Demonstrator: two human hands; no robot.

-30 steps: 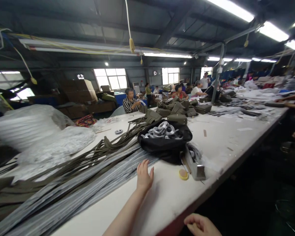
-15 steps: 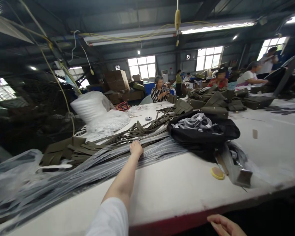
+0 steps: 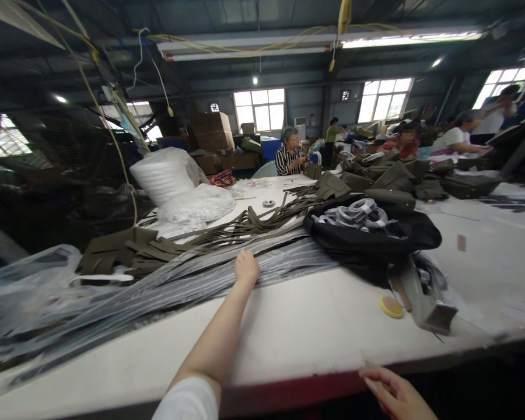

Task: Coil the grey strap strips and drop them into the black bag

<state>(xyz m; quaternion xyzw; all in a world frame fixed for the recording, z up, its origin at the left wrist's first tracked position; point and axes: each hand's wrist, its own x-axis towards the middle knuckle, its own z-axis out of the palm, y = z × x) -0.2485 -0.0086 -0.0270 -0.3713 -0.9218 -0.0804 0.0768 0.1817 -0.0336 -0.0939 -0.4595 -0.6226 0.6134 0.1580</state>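
Observation:
My left hand [image 3: 247,268] reaches out over the white table and rests, with its fingers curled, on a long bundle of grey strips in clear plastic [image 3: 192,277]. What its fingers grip is hidden. My right hand [image 3: 389,392] is low at the table's front edge, its thumb and fingers pinched together; anything between them is too small to make out. Behind the bundle lie loose olive strips [image 3: 258,219] and flat olive pieces [image 3: 114,251]. To the right of the bundle sits a black bag [image 3: 359,242] with plastic-wrapped rings [image 3: 361,214] on top.
A yellow round disc [image 3: 391,307] and a grey metal tool [image 3: 433,309] lie on the table [image 3: 297,332] at the right. White foam rolls [image 3: 161,175] stand at the back left. Olive bags [image 3: 389,181] are piled further back, with several people beyond.
The camera view has shifted, so the scene sits slightly differently in the frame. My left hand stays over the plastic-wrapped bundle, whose left end lies flatter. My right hand has barely moved.

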